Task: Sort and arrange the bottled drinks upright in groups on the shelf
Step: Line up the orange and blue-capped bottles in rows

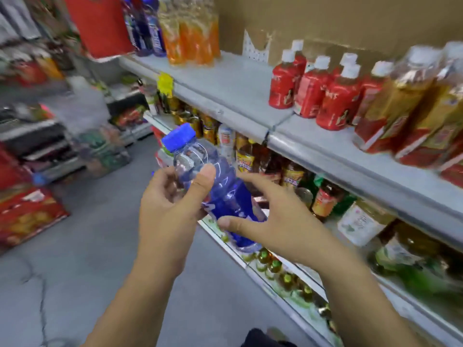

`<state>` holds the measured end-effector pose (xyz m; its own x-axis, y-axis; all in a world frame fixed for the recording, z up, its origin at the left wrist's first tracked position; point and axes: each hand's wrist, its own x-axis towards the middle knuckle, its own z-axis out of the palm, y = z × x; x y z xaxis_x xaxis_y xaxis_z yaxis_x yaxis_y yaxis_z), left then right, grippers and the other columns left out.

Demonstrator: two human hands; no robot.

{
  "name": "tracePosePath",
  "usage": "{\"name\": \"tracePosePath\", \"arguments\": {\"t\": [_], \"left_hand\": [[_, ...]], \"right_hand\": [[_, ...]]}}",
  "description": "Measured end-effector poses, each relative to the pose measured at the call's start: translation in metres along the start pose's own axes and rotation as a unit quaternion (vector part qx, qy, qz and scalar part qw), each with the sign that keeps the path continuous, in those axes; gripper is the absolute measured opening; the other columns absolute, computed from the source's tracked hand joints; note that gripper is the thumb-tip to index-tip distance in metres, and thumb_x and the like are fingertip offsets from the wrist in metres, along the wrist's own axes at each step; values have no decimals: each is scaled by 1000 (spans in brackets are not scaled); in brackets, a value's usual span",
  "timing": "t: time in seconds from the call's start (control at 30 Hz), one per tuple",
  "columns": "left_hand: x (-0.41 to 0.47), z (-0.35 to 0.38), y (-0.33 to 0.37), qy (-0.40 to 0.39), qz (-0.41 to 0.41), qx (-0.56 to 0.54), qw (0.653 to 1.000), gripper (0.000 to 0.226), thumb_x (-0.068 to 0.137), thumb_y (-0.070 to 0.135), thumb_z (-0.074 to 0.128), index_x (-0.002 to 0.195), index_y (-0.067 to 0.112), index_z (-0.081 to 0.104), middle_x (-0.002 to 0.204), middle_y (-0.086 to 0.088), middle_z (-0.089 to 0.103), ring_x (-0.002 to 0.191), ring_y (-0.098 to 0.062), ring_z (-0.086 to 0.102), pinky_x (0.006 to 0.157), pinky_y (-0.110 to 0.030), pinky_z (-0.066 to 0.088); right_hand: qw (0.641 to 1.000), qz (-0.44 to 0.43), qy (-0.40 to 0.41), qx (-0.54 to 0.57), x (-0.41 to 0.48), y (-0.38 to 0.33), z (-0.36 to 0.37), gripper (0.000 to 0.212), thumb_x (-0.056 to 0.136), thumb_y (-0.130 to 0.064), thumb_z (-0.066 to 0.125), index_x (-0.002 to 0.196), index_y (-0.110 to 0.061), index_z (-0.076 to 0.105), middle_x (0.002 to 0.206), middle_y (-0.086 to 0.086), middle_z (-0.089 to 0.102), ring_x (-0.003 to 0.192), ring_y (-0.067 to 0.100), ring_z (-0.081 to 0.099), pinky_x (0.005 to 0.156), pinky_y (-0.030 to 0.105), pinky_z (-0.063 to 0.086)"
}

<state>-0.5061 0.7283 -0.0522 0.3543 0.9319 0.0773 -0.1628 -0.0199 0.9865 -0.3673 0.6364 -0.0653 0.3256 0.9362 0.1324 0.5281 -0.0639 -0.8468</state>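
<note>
Blue-capped bottle (213,186) is off the shelf, tilted, held in both hands. Left hand (167,209) clamps its clear shoulder; right hand (273,221) curls loosely round the lower body. Upper shelf (233,78) holds upright purple-blue bottles (147,28), orange bottles (193,38) and red bottles (325,96). Judgement: groups partly done, this one unplaced.

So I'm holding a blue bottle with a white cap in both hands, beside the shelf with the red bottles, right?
Not quite: the head view shows the cap is blue, not white. The rest holds: the left hand and the right hand hold the blue bottle beside the shelf with the red bottles.
</note>
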Motion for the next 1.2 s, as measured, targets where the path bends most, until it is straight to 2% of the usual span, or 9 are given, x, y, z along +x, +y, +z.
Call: {"name": "tracePosePath", "arguments": {"t": [0.17, 0.3, 0.4, 0.5, 0.67, 0.8, 0.97, 1.07, 1.2], "left_hand": [[80, -40, 1, -2, -12, 49, 999, 22, 81, 35, 73, 90, 16, 64, 71, 11, 69, 60, -2, 64, 56, -27, 57], [164, -55, -1, -16, -12, 78, 997, 55, 72, 53, 71, 102, 6, 64, 82, 0, 67, 69, -7, 62, 68, -42, 62], [231, -59, 1, -37, 20, 104, 994, 40, 81, 51, 64, 95, 13, 66, 74, 8, 67, 71, -3, 63, 75, -43, 62], [300, -63, 6, -33, 54, 113, 992, 33, 85, 50, 60, 94, 20, 68, 75, 10, 68, 75, -3, 63, 80, -45, 60], [411, -77, 5, -15, 56, 82, 995, 40, 92, 51, 53, 111, 22, 74, 106, 1, 77, 104, -22, 71, 94, -49, 57], [492, -94, -1, 18, 65, 76, 995, 44, 87, 60, 55, 113, 28, 71, 112, 8, 75, 110, -12, 68, 101, -46, 52], [610, -122, -8, 5, 101, 78, 992, 26, 91, 56, 52, 104, 39, 67, 105, 23, 71, 102, 1, 65, 97, -32, 52], [696, -131, -12, -12, 132, 81, 988, 37, 97, 48, 52, 128, 29, 59, 122, 17, 66, 109, 0, 61, 98, -24, 48], [807, -131, -27, -91, 138, 119, 979, 59, 99, 46, 50, 149, 20, 36, 146, 5, 46, 126, -3, 48, 86, 1, 35]], "right_hand": [[1000, -10, -25, -2, 92, -4, 44, 63, 67, -69, 77, 119, -41, 59, 106, -18, 70, 93, -2, 67, 83, 32, 58], [999, -14, -19, 31, 173, 4, 57, 52, 72, -60, 80, 115, -36, 63, 101, -19, 72, 90, -4, 67, 77, 20, 56], [996, -18, -18, 89, 242, 7, 64, 49, 77, -46, 82, 121, -34, 63, 107, -19, 72, 94, -7, 66, 71, 7, 49], [994, -28, -5, 109, 315, 7, 69, 44, 79, -41, 82, 118, -37, 63, 106, -21, 72, 96, -5, 67, 75, 10, 52], [991, -35, 27, 126, 426, 9, 81, 35, 83, -32, 80, 113, -37, 64, 101, -24, 72, 94, -8, 66, 77, 9, 50], [989, -33, 59, 135, 502, 8, 90, 33, 85, -32, 77, 114, -38, 63, 100, -26, 71, 94, -12, 64, 73, 4, 48], [980, -39, 107, 161, 599, 4, 107, 43, 87, -25, 77, 127, -30, 60, 114, -18, 71, 103, -5, 66, 82, 14, 54], [973, -33, 162, 160, 661, 3, 120, 46, 86, -22, 78, 126, -26, 56, 111, -14, 71, 96, -5, 68, 78, 15, 54], [958, 5, 243, 155, 737, 7, 149, 61, 84, -23, 80, 131, -35, 44, 115, -11, 71, 99, -1, 69, 91, 34, 57]]}}
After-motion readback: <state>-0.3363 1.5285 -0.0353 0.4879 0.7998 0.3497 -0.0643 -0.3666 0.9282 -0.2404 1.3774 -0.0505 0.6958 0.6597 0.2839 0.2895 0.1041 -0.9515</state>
